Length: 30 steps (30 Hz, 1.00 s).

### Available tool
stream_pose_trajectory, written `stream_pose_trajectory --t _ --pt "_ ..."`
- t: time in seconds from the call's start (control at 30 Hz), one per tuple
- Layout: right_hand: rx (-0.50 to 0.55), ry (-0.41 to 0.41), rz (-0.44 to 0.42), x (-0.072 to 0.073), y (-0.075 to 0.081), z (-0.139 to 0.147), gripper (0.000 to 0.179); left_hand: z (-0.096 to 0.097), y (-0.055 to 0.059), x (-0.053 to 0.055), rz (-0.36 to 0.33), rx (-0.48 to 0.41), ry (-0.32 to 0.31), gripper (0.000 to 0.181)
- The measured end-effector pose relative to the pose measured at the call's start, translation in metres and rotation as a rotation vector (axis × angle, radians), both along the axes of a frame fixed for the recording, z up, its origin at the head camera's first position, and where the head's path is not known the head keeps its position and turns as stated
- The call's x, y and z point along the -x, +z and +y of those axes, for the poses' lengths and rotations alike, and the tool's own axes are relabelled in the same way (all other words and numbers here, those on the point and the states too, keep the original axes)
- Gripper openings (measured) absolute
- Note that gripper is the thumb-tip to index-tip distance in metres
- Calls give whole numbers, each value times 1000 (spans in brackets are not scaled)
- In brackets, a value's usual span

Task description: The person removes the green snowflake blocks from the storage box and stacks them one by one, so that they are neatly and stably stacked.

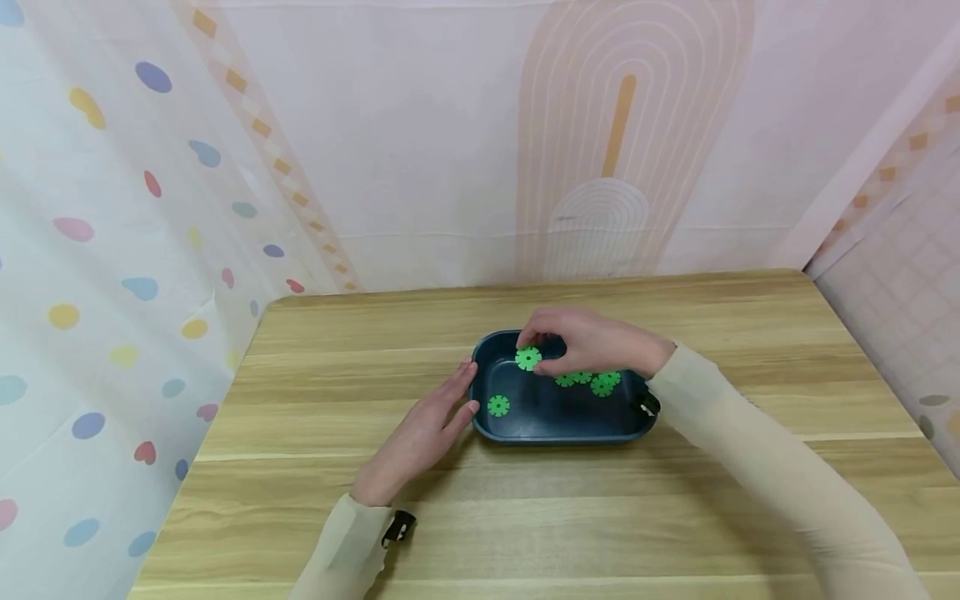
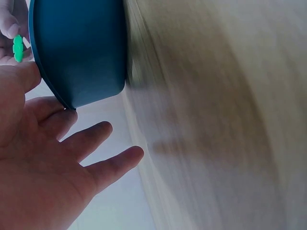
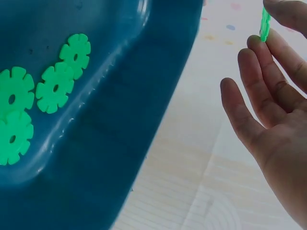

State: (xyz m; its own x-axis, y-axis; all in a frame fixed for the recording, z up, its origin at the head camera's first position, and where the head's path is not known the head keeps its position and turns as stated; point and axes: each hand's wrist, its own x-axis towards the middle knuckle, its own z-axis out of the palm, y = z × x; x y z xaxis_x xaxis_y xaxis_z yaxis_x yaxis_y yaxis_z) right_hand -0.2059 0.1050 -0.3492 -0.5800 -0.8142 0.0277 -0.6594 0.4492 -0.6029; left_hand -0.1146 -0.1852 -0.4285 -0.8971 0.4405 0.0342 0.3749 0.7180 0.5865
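A dark blue tray (image 1: 547, 425) with rounded corners stands on the table. My right hand (image 1: 588, 342) is over its far side, pinching a green notched snowflake disc (image 1: 528, 358) between thumb and fingers; the right wrist view catches this held disc (image 3: 265, 25) nearly edge-on. Several more green discs (image 3: 56, 87) lie in the tray's right part, some overlapping. Another single disc (image 1: 498, 406) lies near the left end. My left hand (image 1: 420, 433) touches the tray's left rim with thumb and fingers; in the left wrist view its other fingers (image 2: 112, 167) extend beneath the rim, spread apart.
The wooden table (image 1: 360, 350) extends around the tray on all sides. A patterned curtain (image 1: 420, 142) hangs behind the table's far edge, and a dotted one (image 1: 105, 333) on the left. Black straps or clips (image 1: 399, 527) sit at both wrists.
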Motion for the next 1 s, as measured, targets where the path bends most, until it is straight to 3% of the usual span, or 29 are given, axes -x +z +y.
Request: stream_pose_trajectory --t 1.0 --pt "90 -94 121 -20 14 37 34 -1 -1 0 -1 -12 4 60"
